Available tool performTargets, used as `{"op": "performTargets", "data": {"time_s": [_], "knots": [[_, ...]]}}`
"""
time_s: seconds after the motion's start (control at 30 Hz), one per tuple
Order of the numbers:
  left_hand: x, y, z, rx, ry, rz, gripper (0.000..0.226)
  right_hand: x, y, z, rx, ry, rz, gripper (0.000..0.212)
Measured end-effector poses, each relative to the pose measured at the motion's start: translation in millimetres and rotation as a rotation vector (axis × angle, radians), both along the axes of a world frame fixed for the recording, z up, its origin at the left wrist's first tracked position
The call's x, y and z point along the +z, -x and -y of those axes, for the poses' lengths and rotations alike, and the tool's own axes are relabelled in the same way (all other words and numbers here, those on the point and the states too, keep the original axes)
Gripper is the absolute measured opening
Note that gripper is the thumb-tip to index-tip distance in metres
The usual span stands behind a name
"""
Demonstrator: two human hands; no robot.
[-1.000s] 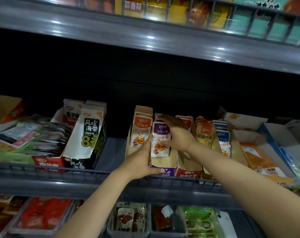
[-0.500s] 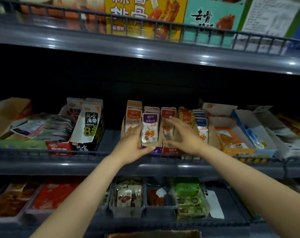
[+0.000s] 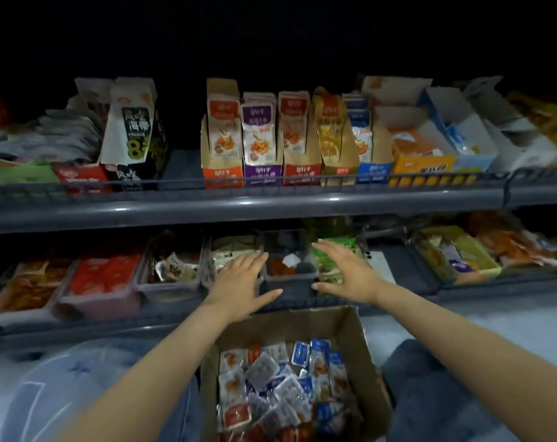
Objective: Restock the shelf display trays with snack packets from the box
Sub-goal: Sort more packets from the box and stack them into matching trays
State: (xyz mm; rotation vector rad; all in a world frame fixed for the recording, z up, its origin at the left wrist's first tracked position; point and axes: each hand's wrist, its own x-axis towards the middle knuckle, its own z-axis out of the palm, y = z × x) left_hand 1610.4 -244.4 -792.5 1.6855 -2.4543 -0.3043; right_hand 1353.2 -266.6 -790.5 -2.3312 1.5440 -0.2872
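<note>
An open cardboard box (image 3: pixel 360 355) stands on the floor below me, holding several small snack packets (image 3: pixel 280 387) in red, white and blue. On the lower shelf sits a clear display tray (image 3: pixel 289 280) with a little red content. My left hand (image 3: pixel 242 277) and my right hand (image 3: pixel 344 271) hover at either side of that tray, fingers spread, holding nothing. Whether they touch the tray I cannot tell. On the upper shelf stand cardboard display trays (image 3: pixel 264 169) of upright packets.
More clear trays (image 3: pixel 172 285) of snacks line the lower shelf to the left, and loose packets (image 3: pixel 455 253) lie to the right. A wire rail (image 3: pixel 270 181) fronts the upper shelf. A black seaweed carton (image 3: pixel 133 126) stands at upper left.
Both hands left the upright packets on the upper shelf and dropped to the lower shelf tray. The view tilted down, bringing the box of packets into sight.
</note>
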Motion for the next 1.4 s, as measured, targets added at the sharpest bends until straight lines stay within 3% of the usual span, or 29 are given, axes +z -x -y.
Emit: {"op": "performTargets", "data": {"time_s": [0.33,0.6,0.7,0.8,0.9,1.07,1.27,1.4], "knots": [[-125.9,-0.1,-14.2,0.030,-0.476,0.151,0.081,-144.6,20.4,-25.4,-0.078,-0.401,-0.083,0.088],[-206.8,11.8,-7.2,0.117,-0.680,0.196,0.074,-248.9,32.3,-30.9,-0.411,-0.663,0.153,0.074],[-236.0,23.0,0.4,0.099,-0.745,0.199,0.073,-306.4,44.9,-35.4,-0.474,-0.704,0.213,0.091],[-256.5,38.1,9.5,0.065,-0.772,0.199,0.071,-317.7,36.4,-40.5,-0.587,-0.801,0.251,0.060],[-275.4,50.2,18.9,0.044,-0.812,0.197,0.071,-333.5,33.3,-44.0,-0.776,-0.975,0.535,0.058],[-302.3,66.4,24.7,0.055,-0.927,0.181,0.076,-358.2,25.4,-38.0,-0.716,-1.100,0.637,0.055],[-317.8,83.2,27.9,0.022,-1.004,0.127,0.067,-363.9,15.1,-14.0,-0.903,-0.846,0.702,0.030],[-320.0,88.5,26.6,0.055,-1.031,0.088,0.067,-374.3,17.2,-11.7,-1.080,-0.903,0.740,0.033]]}}
